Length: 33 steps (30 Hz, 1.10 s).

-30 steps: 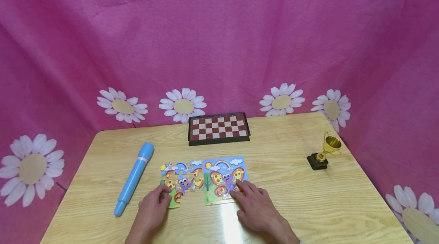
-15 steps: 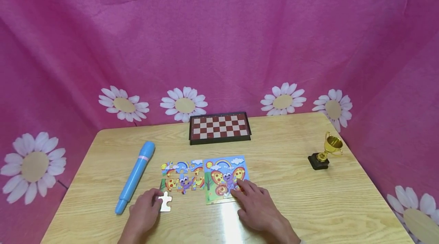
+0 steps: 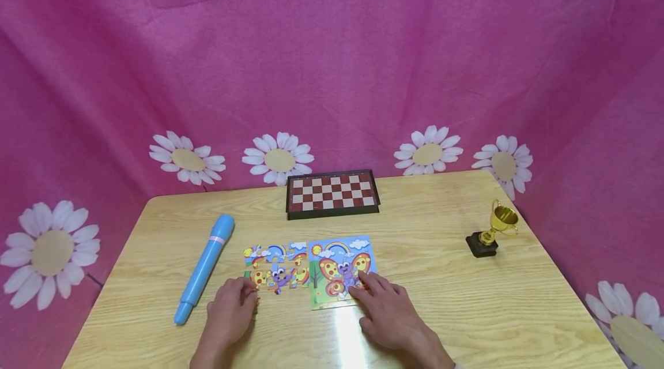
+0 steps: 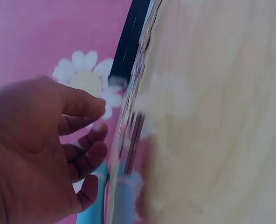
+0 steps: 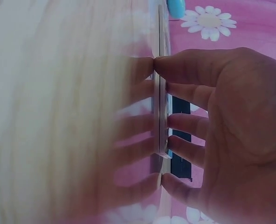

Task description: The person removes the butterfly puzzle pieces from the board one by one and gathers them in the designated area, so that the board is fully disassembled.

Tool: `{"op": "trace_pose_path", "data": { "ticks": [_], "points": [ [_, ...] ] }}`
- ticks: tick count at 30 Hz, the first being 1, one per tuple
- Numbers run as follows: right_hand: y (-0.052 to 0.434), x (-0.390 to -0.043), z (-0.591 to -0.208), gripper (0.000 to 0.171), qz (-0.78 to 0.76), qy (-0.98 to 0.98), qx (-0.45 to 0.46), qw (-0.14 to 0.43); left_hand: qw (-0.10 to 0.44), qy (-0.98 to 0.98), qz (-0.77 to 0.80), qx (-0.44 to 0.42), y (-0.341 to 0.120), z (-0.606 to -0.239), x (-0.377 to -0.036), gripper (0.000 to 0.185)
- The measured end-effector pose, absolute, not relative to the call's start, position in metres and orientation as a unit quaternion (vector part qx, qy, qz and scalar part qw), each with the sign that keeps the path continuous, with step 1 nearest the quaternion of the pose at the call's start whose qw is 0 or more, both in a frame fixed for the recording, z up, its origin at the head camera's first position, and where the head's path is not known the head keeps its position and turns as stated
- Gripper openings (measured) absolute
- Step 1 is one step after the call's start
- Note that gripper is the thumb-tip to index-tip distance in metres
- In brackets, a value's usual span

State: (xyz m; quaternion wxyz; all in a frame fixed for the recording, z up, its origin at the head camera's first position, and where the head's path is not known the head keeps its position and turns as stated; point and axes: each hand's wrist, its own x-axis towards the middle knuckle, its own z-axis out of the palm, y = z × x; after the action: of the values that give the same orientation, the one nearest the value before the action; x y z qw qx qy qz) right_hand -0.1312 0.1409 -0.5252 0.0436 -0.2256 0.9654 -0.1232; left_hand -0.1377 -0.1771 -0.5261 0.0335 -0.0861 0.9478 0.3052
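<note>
A butterfly jigsaw puzzle lies as several separate pieces [image 3: 280, 278] left of its picture board [image 3: 323, 291]. My left hand [image 3: 228, 308] is just beside their lower left corner, fingers loosely bent. A puzzle piece [image 4: 135, 143] shows edge-on in the left wrist view, apart from the fingertips; in the head view it is mostly hidden by the hand. My right hand [image 3: 389, 311] rests its extended fingertips on the lower right of the board. In the right wrist view, the thumb [image 5: 184, 65] touches the board's near edge [image 5: 159, 107].
A blue marker-shaped stick [image 3: 204, 268] lies to the left. Behind the puzzle stands a checkered game board [image 3: 332, 193] in a black frame. A gold trophy cup [image 3: 493, 228] on a black base is near the right table edge. Pink flowered cloth [image 3: 332, 69] surrounds the table.
My left hand drew a piece from the lower left and turned it white side up, then moved back right; now that piece is seen edge-on. The right hand stays put.
</note>
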Motion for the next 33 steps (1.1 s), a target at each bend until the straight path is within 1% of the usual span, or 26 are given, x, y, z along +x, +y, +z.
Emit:
{"op": "trace_pose_path", "data": {
  "ticks": [6, 12, 21, 29, 33],
  "points": [
    [0.141, -0.131, -0.527, 0.05, -0.135, 0.964, -0.225, 0.047, 0.015, 0.945, 0.325, -0.041, -0.142, -0.527, -0.142, 0.01],
    [0.142, -0.13, -0.528, 0.05, -0.144, 0.962, -0.226, 0.047, 0.014, 0.945, 0.327, 0.003, -0.115, -0.533, -0.145, 0.01],
    [0.144, -0.13, -0.528, 0.051, -0.153, 0.96, -0.228, 0.049, -0.025, 0.941, 0.328, 0.072, -0.089, -0.536, -0.143, 0.011],
    [0.15, -0.131, -0.524, 0.057, -0.178, 0.959, -0.215, 0.046, -0.023, 0.941, 0.324, 0.099, -0.073, -0.538, -0.145, 0.01],
    [0.153, -0.131, -0.523, 0.061, -0.182, 0.962, -0.199, 0.048, -0.025, 0.942, 0.317, 0.108, -0.066, -0.539, -0.147, 0.013]
  ]
}}
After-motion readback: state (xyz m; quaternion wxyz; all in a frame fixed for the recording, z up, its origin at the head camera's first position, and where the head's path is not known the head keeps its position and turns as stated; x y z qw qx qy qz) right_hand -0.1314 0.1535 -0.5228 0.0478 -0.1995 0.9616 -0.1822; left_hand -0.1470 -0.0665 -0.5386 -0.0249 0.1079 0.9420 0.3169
